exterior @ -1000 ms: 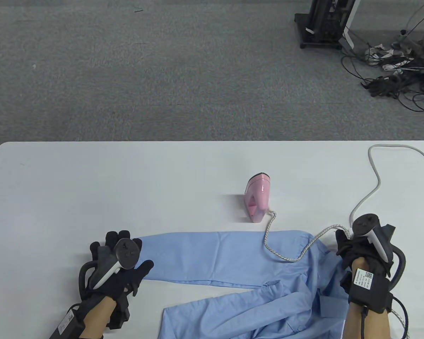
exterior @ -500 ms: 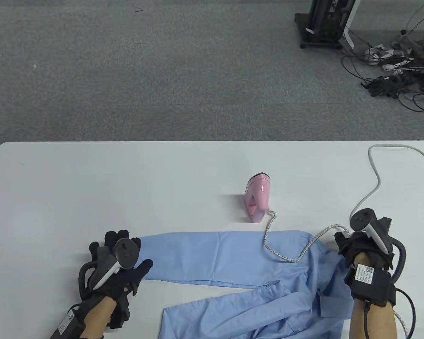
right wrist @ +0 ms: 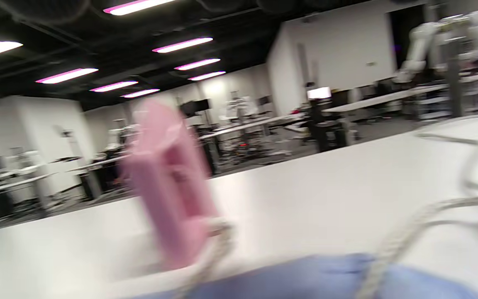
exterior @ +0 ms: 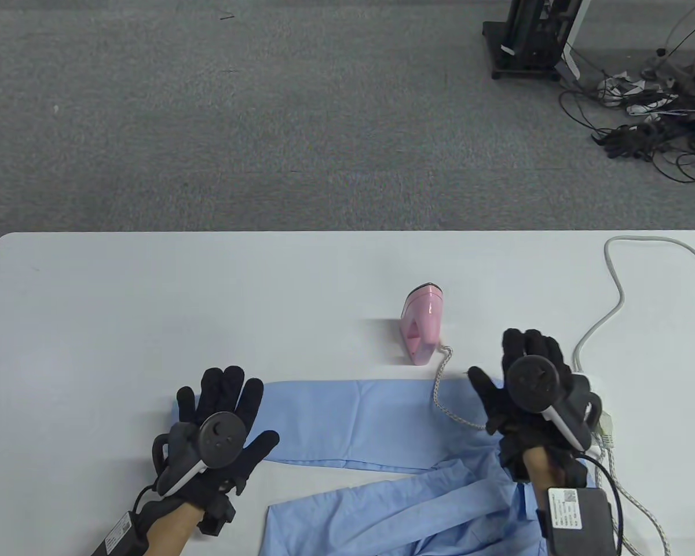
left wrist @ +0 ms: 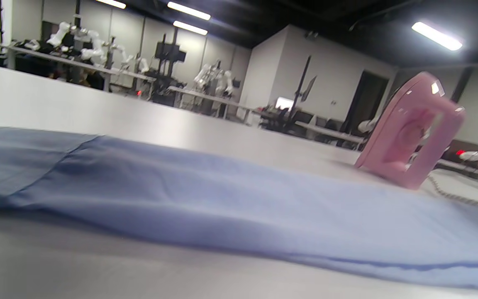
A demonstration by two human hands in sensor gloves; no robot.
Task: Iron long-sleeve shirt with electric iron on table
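Note:
A light blue long-sleeve shirt (exterior: 382,452) lies along the table's near edge, one sleeve stretched out to the left. A pink electric iron (exterior: 421,324) stands upright on its heel just behind the sleeve; its braided cord (exterior: 447,399) loops over the shirt. My left hand (exterior: 223,417) lies flat with fingers spread on the sleeve's cuff end. My right hand (exterior: 524,382) is open with fingers spread, over the shirt's shoulder, right of the cord. The sleeve (left wrist: 222,195) and the iron (left wrist: 409,133) show in the left wrist view. The right wrist view is blurred, showing the iron (right wrist: 168,178).
The white table (exterior: 150,301) stretches bare behind the shirt. A grey power cable (exterior: 614,289) snakes along the right edge to a plug block (exterior: 605,428). A black stand (exterior: 527,40) and tangled cables (exterior: 654,116) lie on the carpet beyond.
My right hand let go of the bunched shirt at the right, opened, and moved left and forward over the shoulder. My left hand slid right and spread onto the sleeve end, which has shifted right.

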